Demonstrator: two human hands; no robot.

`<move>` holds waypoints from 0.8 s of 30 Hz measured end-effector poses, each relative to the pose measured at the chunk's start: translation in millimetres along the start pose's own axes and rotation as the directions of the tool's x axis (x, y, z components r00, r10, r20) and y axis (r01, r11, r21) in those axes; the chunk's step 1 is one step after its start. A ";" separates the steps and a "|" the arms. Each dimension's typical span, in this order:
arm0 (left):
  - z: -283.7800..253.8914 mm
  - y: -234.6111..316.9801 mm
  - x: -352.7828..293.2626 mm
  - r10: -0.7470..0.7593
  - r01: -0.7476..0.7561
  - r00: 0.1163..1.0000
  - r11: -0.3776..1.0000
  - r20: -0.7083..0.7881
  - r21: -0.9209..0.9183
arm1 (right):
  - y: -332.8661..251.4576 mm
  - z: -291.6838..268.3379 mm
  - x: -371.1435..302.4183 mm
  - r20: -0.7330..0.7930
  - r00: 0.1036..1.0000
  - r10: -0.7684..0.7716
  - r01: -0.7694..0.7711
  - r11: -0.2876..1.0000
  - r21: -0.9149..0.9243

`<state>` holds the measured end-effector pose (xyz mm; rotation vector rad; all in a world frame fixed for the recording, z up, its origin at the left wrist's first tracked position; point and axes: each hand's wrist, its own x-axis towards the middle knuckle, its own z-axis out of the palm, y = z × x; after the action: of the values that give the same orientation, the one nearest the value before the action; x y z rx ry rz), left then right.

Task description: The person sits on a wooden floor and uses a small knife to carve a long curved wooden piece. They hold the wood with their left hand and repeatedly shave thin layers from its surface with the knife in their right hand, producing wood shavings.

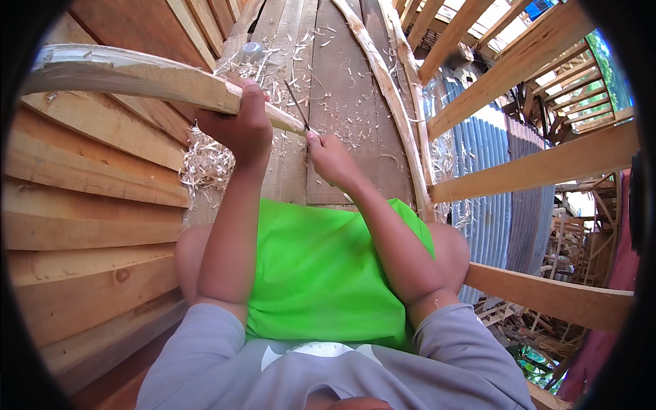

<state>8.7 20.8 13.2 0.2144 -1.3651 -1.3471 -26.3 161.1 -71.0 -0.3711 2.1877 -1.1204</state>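
A long, pale peeled wooden pole reaches in from the upper left and narrows toward the middle of the view. My left hand is closed around it, thumb on top. Close to the pole's thin end, my right hand grips a knife; its handle is hidden in my fingers. The thin dark blade points up and away, right by the pole's tip. Whether its edge touches the wood I cannot tell. Bright green cloth covers my lap beneath both forearms.
Curled shavings are heaped left of my arms and scattered over the plank floor. A small clear cup stands among them. Two long peeled poles lie on the right. Stacked boards form the left wall; wooden rails line the right side.
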 end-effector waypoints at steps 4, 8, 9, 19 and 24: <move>8.1 4.7 -7.1 -0.075 0.080 0.996 0.990 0.049 -0.116 | 81.7 -1.0 38.7 -0.127 0.977 0.172 -0.172 0.985 0.014; 5.8 1.6 -5.6 -0.011 0.014 0.999 0.997 0.036 -0.072 | 70.6 2.2 30.5 -0.101 0.963 0.251 -0.246 0.968 0.055; 5.7 1.8 -6.5 -0.040 0.043 0.999 0.995 0.029 -0.091 | 62.9 2.7 27.8 -0.119 0.959 0.257 -0.252 0.966 0.059; 3.1 -1.1 -6.8 -0.034 0.038 0.999 0.993 0.034 -0.110 | 37.4 0.4 15.7 -0.109 0.989 0.102 -0.097 0.994 0.051; 8.5 1.0 -7.6 -0.036 0.038 0.999 0.996 0.026 -0.082 | 57.5 12.9 30.1 -0.287 0.952 -0.104 0.085 0.993 -0.079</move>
<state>5.3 31.7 12.4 0.1692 -1.3285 -1.4381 -38.2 172.0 -135.1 -0.3619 2.4919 -1.2217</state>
